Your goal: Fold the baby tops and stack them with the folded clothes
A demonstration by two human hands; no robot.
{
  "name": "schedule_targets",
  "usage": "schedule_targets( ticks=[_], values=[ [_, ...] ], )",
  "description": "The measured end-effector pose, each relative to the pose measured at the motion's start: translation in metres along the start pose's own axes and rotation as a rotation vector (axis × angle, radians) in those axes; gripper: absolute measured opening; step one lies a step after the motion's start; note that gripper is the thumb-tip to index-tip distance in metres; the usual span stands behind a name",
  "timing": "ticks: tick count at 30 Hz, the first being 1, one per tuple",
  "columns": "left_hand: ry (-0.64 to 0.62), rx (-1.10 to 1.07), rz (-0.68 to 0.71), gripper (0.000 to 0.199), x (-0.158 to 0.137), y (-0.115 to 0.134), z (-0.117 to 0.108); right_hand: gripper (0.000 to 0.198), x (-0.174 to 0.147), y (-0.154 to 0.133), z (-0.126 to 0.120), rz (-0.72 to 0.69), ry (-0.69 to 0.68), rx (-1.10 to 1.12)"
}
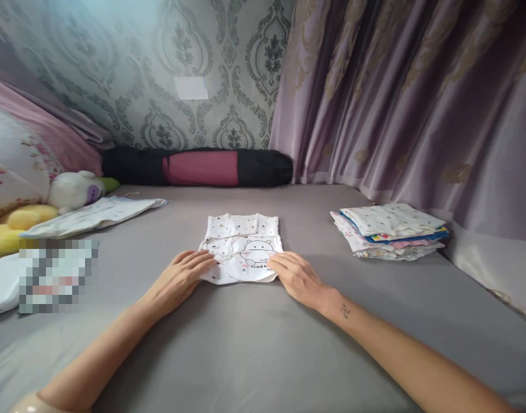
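Note:
A white baby shirt [245, 229] with small dark prints and a cartoon animal face on its front lies folded into a rough rectangle on the grey bed sheet [254, 344]. My left hand [187, 274] is closed on its lower left edge, fingers over the cloth and thumb hidden. At the lower right edge, my right hand [297, 279] has its fingers bent together on the fabric, covering part of the printed lettering. The shirt is creased across its middle.
To the right stands a stack of folded clothes [392, 229]. Another light cloth [99, 215] lies on the left, near a white plush toy [76, 191], a yellow plush [26, 223] and a white object [7, 281] beside a blurred patch. A black and maroon bolster [200, 167] lines the wall; a purple curtain [374, 86] hangs right.

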State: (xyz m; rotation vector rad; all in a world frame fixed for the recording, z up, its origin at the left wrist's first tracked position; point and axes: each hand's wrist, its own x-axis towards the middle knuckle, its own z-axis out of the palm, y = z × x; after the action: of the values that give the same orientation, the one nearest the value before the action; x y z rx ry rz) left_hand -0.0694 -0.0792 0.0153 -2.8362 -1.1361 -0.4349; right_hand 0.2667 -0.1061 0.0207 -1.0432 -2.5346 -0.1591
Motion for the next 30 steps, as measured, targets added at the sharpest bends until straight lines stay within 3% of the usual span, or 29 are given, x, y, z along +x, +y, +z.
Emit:
schedule_targets(
  ticks=[12,20,25,30],
  values=[
    [0.014,-0.152,0.063,0.047,-0.004,-0.005,-0.009,0.062,0.000,0.011,-0.011,-0.057,-0.133,0.153],
    [-0.015,-0.197,0.103,0.052,-0.018,0.021,-0.032,0.062,-0.016,-0.004,-0.042,-0.068,-0.166,0.178],
    [0.029,-0.192,-0.099,0.034,-0.019,0.030,-0.028,0.058,-0.018,-0.011,-0.042,-0.001,-0.147,0.200],
    [0.139,-0.150,-0.268,0.032,0.004,0.022,-0.009,0.059,0.002,-0.004,-0.019,0.116,0.010,0.145]
  ],
)
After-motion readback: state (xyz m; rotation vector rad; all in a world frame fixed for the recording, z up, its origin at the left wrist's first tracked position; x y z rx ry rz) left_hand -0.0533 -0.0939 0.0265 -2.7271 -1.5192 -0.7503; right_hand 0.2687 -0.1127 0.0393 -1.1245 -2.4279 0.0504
